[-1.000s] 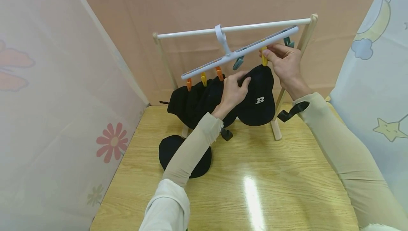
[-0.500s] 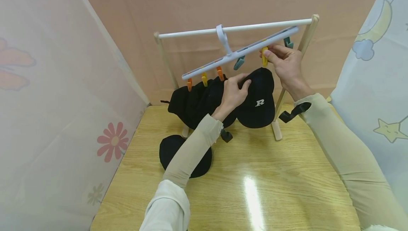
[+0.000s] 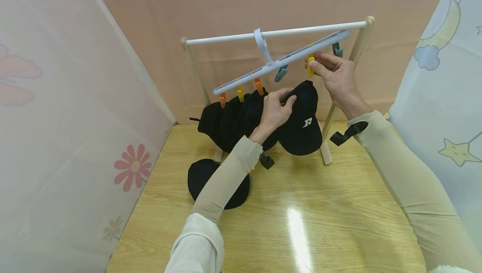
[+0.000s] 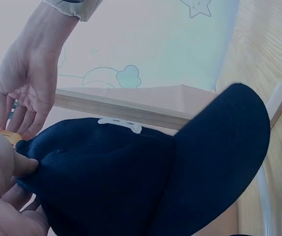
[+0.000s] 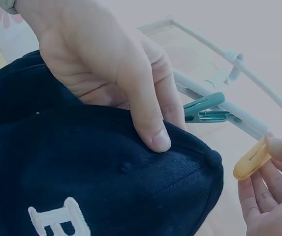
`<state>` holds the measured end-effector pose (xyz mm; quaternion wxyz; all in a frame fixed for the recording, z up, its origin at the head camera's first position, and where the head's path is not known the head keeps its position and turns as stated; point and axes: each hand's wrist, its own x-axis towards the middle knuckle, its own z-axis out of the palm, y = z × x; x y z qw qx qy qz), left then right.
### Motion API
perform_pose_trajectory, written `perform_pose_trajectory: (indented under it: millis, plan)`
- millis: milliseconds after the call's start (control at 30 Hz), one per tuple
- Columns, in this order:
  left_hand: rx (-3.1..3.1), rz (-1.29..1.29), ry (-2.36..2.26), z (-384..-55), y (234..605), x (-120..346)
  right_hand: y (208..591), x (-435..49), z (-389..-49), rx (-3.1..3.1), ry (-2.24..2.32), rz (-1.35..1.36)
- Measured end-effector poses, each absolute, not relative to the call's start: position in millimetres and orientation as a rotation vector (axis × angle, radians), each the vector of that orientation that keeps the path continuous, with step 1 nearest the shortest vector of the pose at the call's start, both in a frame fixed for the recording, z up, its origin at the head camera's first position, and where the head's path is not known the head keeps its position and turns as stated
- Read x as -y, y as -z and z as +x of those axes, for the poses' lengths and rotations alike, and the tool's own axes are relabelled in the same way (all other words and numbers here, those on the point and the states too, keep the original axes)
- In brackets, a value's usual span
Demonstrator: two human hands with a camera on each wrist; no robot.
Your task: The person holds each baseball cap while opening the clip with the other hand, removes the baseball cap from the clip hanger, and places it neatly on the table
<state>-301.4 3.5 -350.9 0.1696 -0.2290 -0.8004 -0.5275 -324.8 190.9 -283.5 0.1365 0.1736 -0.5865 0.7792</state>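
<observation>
My left hand (image 3: pixel 276 107) pinches the crown of a black baseball cap (image 3: pixel 301 132) with a white R on its front. In the right wrist view, the thumb presses on the outside of the cap (image 5: pixel 106 162) while the other fingers go behind it. Above the cap's top, my right hand (image 3: pixel 340 78) pinches a yellow clothespin (image 3: pixel 310 65) that hangs from the pale hanger (image 3: pixel 278 61). A small gap shows between clothespin and cap in the head view. Left of my left hand, another black cap (image 3: pixel 222 124) hangs under orange and yellow clothespins (image 3: pixel 240 94).
The tilted hanger hooks over the white bar (image 3: pixel 308 30) of a wooden-legged rack (image 3: pixel 361 42). Teal clothespins (image 3: pixel 281 73) hang on either side of the yellow one. A third black cap (image 3: pixel 203 176) lies on the wood table (image 3: pixel 339 222), partly under my left forearm.
The cap in my left hand has dropped slightly and tilted, its top coming away from the yellow clothespin. My right hand keeps its pinch on the clothespin, almost in place.
</observation>
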Motion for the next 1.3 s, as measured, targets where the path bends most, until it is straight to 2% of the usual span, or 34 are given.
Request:
perform_pose_trajectory:
  millis: [567,1300]
  plan:
    - [2.295,-0.588,1.584,-293.4,347.1,-3.6,287.8,-194.6,-323.0,1.721,-2.254,0.542]
    - [2.161,-0.515,1.692,-282.5,354.8,7.8,307.0,-205.1,-317.3,1.906,-2.199,0.417]
